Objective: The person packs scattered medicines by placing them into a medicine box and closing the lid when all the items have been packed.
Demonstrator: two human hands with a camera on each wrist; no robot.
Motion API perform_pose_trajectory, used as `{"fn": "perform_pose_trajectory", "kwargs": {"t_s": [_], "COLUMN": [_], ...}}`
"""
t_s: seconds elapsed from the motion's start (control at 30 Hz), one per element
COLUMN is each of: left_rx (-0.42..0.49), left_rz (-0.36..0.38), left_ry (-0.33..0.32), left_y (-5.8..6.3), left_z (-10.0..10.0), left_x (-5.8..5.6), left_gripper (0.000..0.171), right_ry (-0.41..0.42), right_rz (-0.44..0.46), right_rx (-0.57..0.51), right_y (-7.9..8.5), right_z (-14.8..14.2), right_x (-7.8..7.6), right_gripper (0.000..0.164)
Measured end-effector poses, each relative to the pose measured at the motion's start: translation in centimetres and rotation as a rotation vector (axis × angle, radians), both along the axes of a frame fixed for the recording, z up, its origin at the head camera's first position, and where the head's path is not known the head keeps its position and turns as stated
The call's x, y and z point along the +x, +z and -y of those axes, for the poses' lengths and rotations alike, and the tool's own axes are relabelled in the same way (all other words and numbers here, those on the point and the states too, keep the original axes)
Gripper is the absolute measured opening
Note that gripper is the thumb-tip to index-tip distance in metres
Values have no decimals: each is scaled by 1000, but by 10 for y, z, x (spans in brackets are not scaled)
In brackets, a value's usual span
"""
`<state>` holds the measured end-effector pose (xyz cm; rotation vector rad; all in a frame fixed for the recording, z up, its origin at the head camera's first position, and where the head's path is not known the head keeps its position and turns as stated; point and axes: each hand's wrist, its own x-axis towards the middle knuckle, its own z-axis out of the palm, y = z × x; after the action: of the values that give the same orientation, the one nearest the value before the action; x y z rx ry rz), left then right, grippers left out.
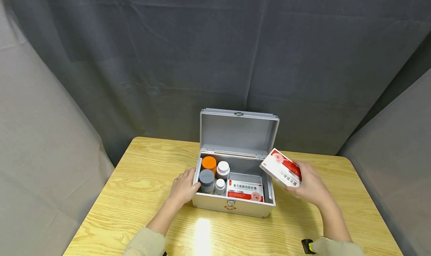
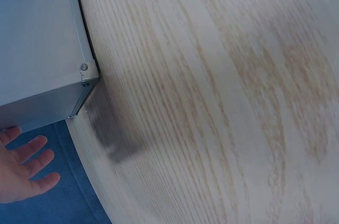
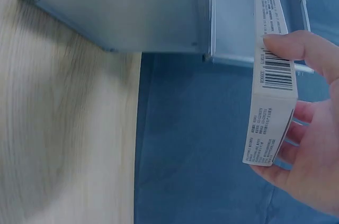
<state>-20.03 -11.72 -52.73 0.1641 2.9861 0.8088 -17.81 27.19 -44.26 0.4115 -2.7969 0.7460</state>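
An aluminium first-aid case [image 1: 215,203] stands on the table with its lid [image 1: 239,132] raised. My right hand [image 1: 311,185] grips a red and white medicine box [image 1: 282,168] above the case's right side, tilted; in the right wrist view, the thumb presses the barcode face of this medicine box [image 3: 273,83]. On the left of the case, my left hand [image 1: 184,187] rests at the side wall and rim, fingers spread and loose. Inside lie another medicine box [image 1: 245,190], an orange-capped bottle [image 1: 209,163], a grey-capped bottle [image 1: 207,179] and two white bottles [image 1: 222,169].
The wooden table [image 1: 141,185] extends to both sides of the case. A dark curtain [image 1: 168,61] hangs behind it, and light grey curtains [image 1: 40,136] flank it. A red cross emblem [image 1: 230,207] and a latch mark the case's front.
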Motion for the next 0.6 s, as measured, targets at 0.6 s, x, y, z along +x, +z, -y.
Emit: {"fn": "perform_pose_trajectory", "kwargs": {"t_s": [0.6], "left_rx": [-2], "left_rz": [0], "left_ry": [-3], "left_y": [0], "left_z": [1], "left_x": [1], "left_gripper": [62], "right_ry": [153], "right_rz": [55], "right_rx": [185], "right_y": [5], "right_z": [59], "right_x": [-21], "right_gripper": [85]}}
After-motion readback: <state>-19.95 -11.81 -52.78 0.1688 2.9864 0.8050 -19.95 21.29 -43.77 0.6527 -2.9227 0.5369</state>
